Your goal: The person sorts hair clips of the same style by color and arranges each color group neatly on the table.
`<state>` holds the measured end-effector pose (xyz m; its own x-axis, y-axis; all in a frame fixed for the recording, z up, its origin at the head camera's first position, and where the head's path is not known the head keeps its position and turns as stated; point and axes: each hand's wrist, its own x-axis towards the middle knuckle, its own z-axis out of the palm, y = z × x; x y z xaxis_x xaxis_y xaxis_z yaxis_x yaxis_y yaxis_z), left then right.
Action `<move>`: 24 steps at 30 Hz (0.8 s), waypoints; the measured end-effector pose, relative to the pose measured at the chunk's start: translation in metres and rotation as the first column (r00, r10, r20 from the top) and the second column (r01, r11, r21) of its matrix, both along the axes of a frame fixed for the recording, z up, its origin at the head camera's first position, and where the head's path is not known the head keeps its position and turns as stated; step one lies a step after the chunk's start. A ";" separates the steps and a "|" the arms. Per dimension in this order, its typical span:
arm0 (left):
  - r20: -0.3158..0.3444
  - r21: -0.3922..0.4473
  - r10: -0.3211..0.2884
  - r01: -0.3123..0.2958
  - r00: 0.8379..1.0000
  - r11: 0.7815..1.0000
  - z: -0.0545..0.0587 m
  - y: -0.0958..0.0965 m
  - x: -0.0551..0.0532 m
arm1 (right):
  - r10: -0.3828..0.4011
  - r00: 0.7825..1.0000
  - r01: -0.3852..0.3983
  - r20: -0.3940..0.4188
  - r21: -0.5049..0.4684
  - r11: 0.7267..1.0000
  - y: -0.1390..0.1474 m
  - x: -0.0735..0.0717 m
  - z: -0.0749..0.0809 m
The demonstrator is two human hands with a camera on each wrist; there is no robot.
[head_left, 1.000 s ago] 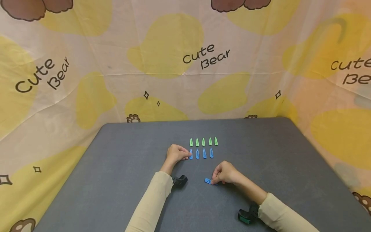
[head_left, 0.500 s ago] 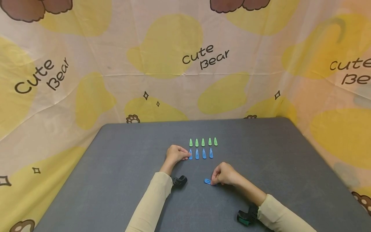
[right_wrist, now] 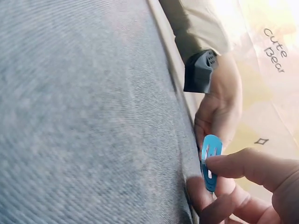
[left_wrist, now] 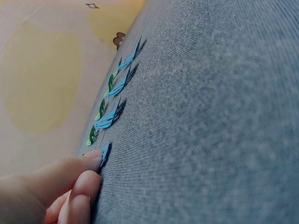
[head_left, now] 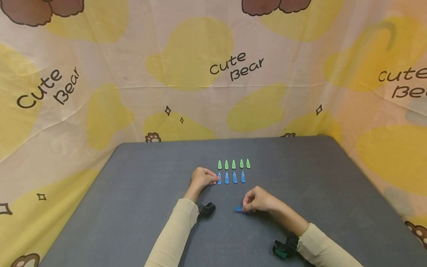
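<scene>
My right hand (head_left: 259, 199) pinches a blue snap hair clip (right_wrist: 211, 148) between thumb and fingers, just above the grey table; its rounded end sticks out. Farther up the table, my left hand (head_left: 202, 177) has thumb and fingertips on the leftmost blue hair clip (head_left: 219, 180) of a short row, partly covering it. To its right lie more blue hair clips (head_left: 235, 178), spaced apart side by side. Behind them runs a row of green hair clips (head_left: 233, 164), narrow ends pointing away. In the left wrist view the thumb (left_wrist: 88, 159) overlaps the clip's near edge.
The grey table (head_left: 150, 167) has rounded far corners. A patterned yellow and pink cloth (head_left: 193, 55) hangs behind it and along both sides. Black wrist devices (head_left: 207, 210) sit by both cuffs, low over the tabletop.
The blue hair clip in my right hand has turned from showing its broad face to nearly edge-on in the head view. My left hand stays where it was.
</scene>
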<state>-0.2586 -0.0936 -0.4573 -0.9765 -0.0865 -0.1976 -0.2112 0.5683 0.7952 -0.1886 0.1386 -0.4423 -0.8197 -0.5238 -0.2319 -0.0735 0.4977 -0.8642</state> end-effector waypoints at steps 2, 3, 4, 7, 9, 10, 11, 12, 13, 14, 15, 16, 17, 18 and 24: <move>0.005 0.001 0.003 -0.003 1.000 1.000 0.000 0.000 0.000 | -0.003 1.000 0.003 0.019 -0.014 1.000 0.001 -0.001 0.001; 0.006 0.002 0.004 -0.004 1.000 1.000 0.000 0.000 0.000 | -0.003 1.000 0.003 0.025 -0.022 1.000 0.001 -0.001 0.002; 0.007 0.002 0.005 -0.005 1.000 1.000 0.000 0.000 0.000 | -0.004 1.000 0.005 0.029 -0.030 1.000 0.001 -0.001 0.002; 0.011 0.001 0.006 -0.006 1.000 1.000 0.000 0.000 0.000 | -0.024 0.999 0.027 0.043 -0.053 0.998 0.002 -0.003 0.003; 0.008 -0.003 0.005 -0.005 1.000 1.000 0.000 0.001 0.000 | -0.042 0.998 0.046 0.052 -0.066 0.997 0.002 -0.003 0.002; 0.006 -0.004 0.004 -0.004 1.000 1.000 0.000 0.001 0.000 | -0.056 0.997 0.060 0.058 -0.068 0.996 0.002 -0.004 0.002; 0.005 -0.005 0.004 -0.004 1.000 1.000 0.000 0.001 0.000 | -0.068 0.996 0.072 0.062 -0.071 0.995 0.003 -0.005 0.001; 0.003 -0.007 0.003 -0.003 1.000 1.000 0.000 0.001 0.000 | -0.078 0.995 0.082 0.062 -0.072 0.994 0.003 -0.005 0.000; 0.004 -0.004 0.004 -0.004 1.000 1.000 0.000 0.001 0.000 | -0.089 0.994 0.093 0.062 -0.070 0.993 0.003 -0.006 -0.001; 0.004 -0.004 0.005 -0.005 1.000 1.000 0.000 0.001 0.000 | -0.100 0.993 0.105 0.063 -0.068 0.992 0.004 -0.007 -0.001; 0.002 -0.004 0.004 -0.004 1.000 1.000 0.000 0.001 0.000 | -0.109 0.992 0.113 0.062 -0.065 0.991 0.004 -0.008 -0.002; 0.000 -0.005 0.004 -0.004 1.000 1.000 0.000 0.001 0.000 | -0.117 0.991 0.121 0.059 -0.060 0.991 0.005 -0.009 -0.003; -0.002 -0.008 0.002 -0.002 1.000 1.000 0.000 0.001 0.000 | -0.126 0.990 0.129 0.059 -0.057 0.990 0.006 -0.010 -0.004; 0.000 -0.007 0.003 -0.003 1.000 1.000 0.000 0.000 0.000 | -0.135 0.989 0.138 0.062 -0.054 0.989 0.006 -0.010 -0.004; 0.018 0.000 0.007 -0.007 1.000 1.000 -0.001 0.001 -0.001 | -0.182 0.980 0.186 0.086 -0.041 0.982 0.011 -0.016 -0.007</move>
